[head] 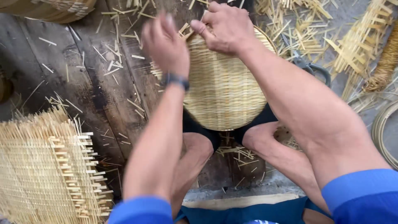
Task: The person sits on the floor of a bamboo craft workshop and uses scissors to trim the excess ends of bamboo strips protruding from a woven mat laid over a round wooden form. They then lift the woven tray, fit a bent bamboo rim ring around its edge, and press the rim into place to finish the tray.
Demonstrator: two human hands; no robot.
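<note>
While both hands work at the far rim of the basket, the entry runs as follows:

Right hand [226,25]: fingers curled and pressed onto the far edge of the round woven basket [224,87]; fingertips pinch at loose strip ends there; what exactly is pinched is hard to make out.
Left hand [166,43]: blurred; held just over the basket's left rim, fingers together and bent; whether it grips anything cannot be told; one dark wristband [176,79] on the wrist.
Basket position: one, propped between the knees, its far edge under the right hand; near edge hidden behind the legs.
Sleeves: two, blue, cut off at the lower border.
Shears [309,64]: one pair, dark handles, just beyond the right forearm; blades partly covered by cuttings.
Woven mats: one at lower left [45,166], cut off by the border; one at upper right [360,39], partly out of view.
Hoop [379,132]: one, at right edge, mostly cut off.
Second basket [54,9]: one, top left, only its lower part showing.
Cuttings [120,54]: short pale strips on the dark plank floor [37,83]; too many to count.
</note>
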